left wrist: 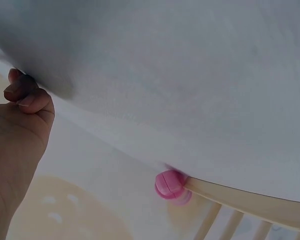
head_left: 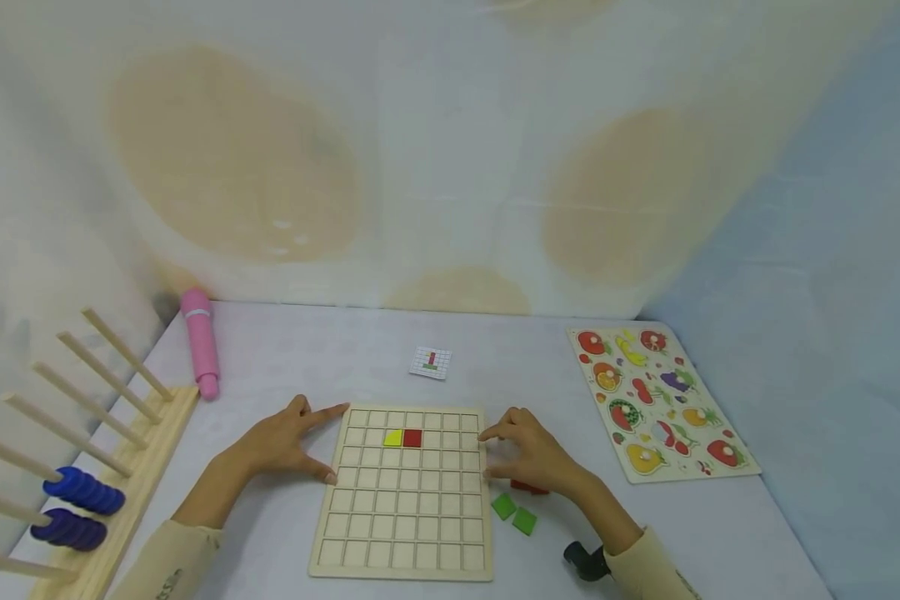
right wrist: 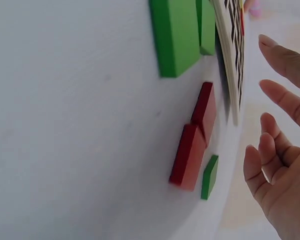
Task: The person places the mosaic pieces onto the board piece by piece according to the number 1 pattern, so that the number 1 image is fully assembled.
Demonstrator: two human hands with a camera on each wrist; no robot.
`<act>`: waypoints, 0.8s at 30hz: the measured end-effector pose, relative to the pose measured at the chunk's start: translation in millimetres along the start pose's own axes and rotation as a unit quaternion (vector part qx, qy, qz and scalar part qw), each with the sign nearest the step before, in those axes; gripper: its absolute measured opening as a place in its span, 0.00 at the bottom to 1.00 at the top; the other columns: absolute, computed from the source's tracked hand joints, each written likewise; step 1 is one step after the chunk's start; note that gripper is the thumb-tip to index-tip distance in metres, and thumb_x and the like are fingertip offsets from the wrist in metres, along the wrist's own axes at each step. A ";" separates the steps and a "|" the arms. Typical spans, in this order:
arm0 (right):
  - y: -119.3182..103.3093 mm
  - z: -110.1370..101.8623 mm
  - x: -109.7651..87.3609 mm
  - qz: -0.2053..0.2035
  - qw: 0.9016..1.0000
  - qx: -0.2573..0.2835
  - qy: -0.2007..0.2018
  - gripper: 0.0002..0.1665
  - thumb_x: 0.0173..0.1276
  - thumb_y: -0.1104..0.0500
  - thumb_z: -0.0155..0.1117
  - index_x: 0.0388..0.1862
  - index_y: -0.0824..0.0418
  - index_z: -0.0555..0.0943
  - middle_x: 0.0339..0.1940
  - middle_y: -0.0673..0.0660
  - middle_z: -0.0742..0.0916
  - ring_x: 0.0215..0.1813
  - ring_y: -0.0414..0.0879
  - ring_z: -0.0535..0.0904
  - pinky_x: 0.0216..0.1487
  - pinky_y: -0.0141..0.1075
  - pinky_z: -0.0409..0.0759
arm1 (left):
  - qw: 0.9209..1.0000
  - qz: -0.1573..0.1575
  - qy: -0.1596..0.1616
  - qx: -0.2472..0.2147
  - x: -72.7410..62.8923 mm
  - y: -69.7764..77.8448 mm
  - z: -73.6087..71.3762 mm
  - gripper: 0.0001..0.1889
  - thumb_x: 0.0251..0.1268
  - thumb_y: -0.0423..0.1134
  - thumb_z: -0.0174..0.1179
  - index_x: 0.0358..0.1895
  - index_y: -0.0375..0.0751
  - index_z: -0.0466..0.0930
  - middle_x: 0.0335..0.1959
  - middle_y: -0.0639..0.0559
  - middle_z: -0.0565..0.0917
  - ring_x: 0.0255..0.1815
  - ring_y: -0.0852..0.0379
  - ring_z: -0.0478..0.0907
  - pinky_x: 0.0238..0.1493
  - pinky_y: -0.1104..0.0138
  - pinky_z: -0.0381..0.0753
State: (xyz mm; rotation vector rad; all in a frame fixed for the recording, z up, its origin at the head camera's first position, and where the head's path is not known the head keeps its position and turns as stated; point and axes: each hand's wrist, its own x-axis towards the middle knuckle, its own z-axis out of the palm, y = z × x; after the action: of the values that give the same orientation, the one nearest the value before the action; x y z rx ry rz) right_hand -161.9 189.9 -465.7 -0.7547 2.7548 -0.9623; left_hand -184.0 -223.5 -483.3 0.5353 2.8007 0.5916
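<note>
left hand [head_left: 281,440] spread, grasping nothing, thumb and index at left edge of grid board [head_left: 407,503]; right hand [head_left: 534,454] loose too, thumb and index at right edge. grid board flat on table [head_left: 307,350] between hands, yellow tile [head_left: 393,438] and red tile [head_left: 412,438] side by side in second row from far edge, green tiles [head_left: 525,522] just right.

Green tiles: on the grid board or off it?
Off: two green tiles lie on the table beside the board in the head view; the right wrist view shows a third there, near two red tiles.
</note>
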 end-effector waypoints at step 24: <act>26.3 -3.6 -43.3 0.043 0.997 -0.052 0.031 0.24 0.47 0.51 0.83 0.45 0.49 0.87 0.37 0.46 0.74 0.44 0.40 0.61 0.42 0.33 0.66 | 1.000 0.004 0.003 0.001 0.1 -1.3 0.6 0.59 0.30 0.75 0.72 0.75 0.62 0.64 0.39 0.50 0.62 0.28 0.58 0.62 0.29 0.68 0.62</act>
State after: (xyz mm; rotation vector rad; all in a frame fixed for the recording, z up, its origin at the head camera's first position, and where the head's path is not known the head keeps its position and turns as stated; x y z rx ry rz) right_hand -136.4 231.1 -480.9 -0.6253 2.8838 -0.8468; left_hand -184.3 -224.3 -484.5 0.5475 2.8059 0.5932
